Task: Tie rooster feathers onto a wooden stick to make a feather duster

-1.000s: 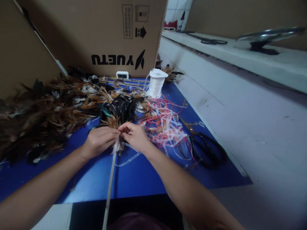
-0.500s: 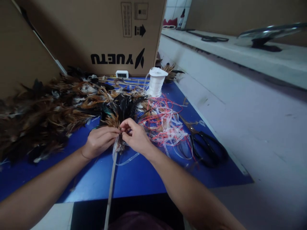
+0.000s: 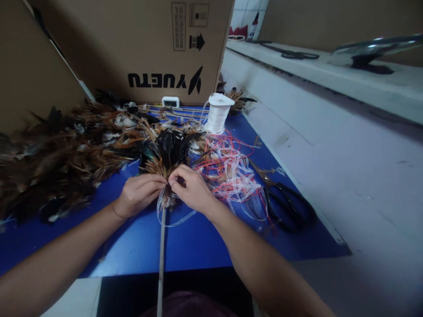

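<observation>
A bundle of black and brown feathers (image 3: 170,147) fans out at the far end of a thin wooden stick (image 3: 161,255). At the base of the feathers, my left hand (image 3: 140,193) pinches a clear plastic ribbon (image 3: 180,222), whose loop hangs below the fingers. My right hand (image 3: 190,187) meets it from the other side, thumb and forefinger pinched on the same ribbon. Both hands' fingertips almost touch in front of the bundle. The ribbon's exact path around the feathers is hidden by the fingers.
Loose feathers (image 3: 66,163) are heaped on the blue table (image 3: 128,255) at left. A white ribbon spool (image 3: 218,114), tangled red and clear strands (image 3: 234,176) and black-handled scissors (image 3: 287,207) lie at right. A small white digital display (image 3: 170,102) stands before the cardboard box (image 3: 148,44).
The right thumb and forefinger have closed together on the ribbon. The stick's near end has swung to the right, standing straighter. My left hand has stayed almost in place.
</observation>
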Motion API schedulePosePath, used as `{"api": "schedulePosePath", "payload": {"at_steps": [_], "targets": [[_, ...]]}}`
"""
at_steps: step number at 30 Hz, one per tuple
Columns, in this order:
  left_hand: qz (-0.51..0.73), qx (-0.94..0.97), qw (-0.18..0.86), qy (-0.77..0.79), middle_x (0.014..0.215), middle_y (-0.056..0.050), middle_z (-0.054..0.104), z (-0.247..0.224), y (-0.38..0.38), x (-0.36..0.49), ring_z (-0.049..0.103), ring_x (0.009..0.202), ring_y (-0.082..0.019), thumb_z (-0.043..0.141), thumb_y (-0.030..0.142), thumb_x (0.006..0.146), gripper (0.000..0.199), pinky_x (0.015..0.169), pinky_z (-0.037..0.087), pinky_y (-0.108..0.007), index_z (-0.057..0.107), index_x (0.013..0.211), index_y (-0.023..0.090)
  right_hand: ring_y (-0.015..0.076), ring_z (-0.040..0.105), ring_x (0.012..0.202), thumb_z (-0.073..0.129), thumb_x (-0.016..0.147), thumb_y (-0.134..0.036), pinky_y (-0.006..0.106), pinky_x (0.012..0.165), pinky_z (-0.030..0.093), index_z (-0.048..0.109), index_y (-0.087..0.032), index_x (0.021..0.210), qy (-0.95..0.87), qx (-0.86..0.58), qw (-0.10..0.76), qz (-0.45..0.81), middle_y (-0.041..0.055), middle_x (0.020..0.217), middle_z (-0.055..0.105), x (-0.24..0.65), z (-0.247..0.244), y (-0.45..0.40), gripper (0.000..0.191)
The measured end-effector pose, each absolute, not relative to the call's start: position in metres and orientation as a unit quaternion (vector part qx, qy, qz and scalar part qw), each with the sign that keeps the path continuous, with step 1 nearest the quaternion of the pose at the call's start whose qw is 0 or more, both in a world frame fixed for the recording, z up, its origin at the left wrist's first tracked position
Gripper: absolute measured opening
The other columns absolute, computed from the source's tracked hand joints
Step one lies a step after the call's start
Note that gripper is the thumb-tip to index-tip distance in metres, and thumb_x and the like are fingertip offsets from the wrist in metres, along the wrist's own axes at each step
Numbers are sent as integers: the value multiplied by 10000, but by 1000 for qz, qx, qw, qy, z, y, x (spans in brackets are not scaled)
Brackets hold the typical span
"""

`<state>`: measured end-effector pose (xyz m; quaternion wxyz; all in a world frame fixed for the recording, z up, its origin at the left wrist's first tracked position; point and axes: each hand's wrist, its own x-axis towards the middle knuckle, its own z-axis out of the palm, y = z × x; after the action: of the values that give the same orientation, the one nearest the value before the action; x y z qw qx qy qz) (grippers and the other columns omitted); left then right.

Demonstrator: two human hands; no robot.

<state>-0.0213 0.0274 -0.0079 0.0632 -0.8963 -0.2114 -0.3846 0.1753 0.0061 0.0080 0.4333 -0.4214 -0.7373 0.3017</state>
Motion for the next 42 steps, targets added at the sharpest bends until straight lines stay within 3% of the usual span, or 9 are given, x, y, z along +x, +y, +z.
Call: {"api": "schedulePosePath", "payload": {"at_steps": [4, 9, 16, 23, 29, 42], "targets": [[-378, -897, 31, -229, 866, -36, 711, -6, 25, -22, 672, 781, -121, 627, 148, 779, 94, 728, 531, -213, 628, 862, 190, 98, 559, 723, 516, 819, -169, 222, 680, 418, 620, -162, 769, -730, -418, 424, 334, -4, 761, 618, 180, 7, 7, 115], [-360, -902, -14, -237, 861, -42, 718, -4, 25, -23, 676, 806, -134, 588, 157, 801, 80, 734, 539, -230, 640, 849, 194, 98, 553, 550, 570, 777, -214, 228, 554, 447, 627, -162, 749, -628, -478, 417, 451, -22, 598, 593, 181, -2, 11, 82], [-381, -883, -55, -269, 802, -39, 712, 0, 26, -21, 665, 773, -130, 571, 163, 818, 85, 705, 532, -233, 649, 796, 189, 69, 523, 439, 591, 719, -107, 157, 364, 406, 567, -144, 641, -401, -504, 434, 630, -18, 555, 584, 181, 12, 10, 90], [-405, -869, -100, -266, 833, -48, 714, 8, 19, -19, 662, 793, -136, 576, 183, 827, 84, 714, 520, -240, 641, 774, 188, 72, 549, 468, 599, 749, -109, 159, 376, 421, 552, -131, 638, -325, -474, 427, 697, -1, 603, 606, 182, 19, 8, 122], [-381, -889, -131, -215, 913, -53, 728, 14, 6, -15, 679, 803, -119, 539, 133, 849, 109, 682, 517, -197, 626, 842, 199, 88, 558, 455, 579, 743, -59, 175, 426, 435, 546, -133, 623, -308, -466, 413, 719, -18, 481, 569, 178, 21, 6, 145], [-463, -805, -258, -266, 784, -30, 707, 10, -2, -16, 656, 669, -111, 565, 104, 825, 112, 586, 511, -201, 619, 775, 188, 94, 549, 421, 535, 689, -21, 204, 400, 449, 520, -127, 565, -293, -460, 457, 702, -9, 526, 588, 177, 23, 5, 164]]}}
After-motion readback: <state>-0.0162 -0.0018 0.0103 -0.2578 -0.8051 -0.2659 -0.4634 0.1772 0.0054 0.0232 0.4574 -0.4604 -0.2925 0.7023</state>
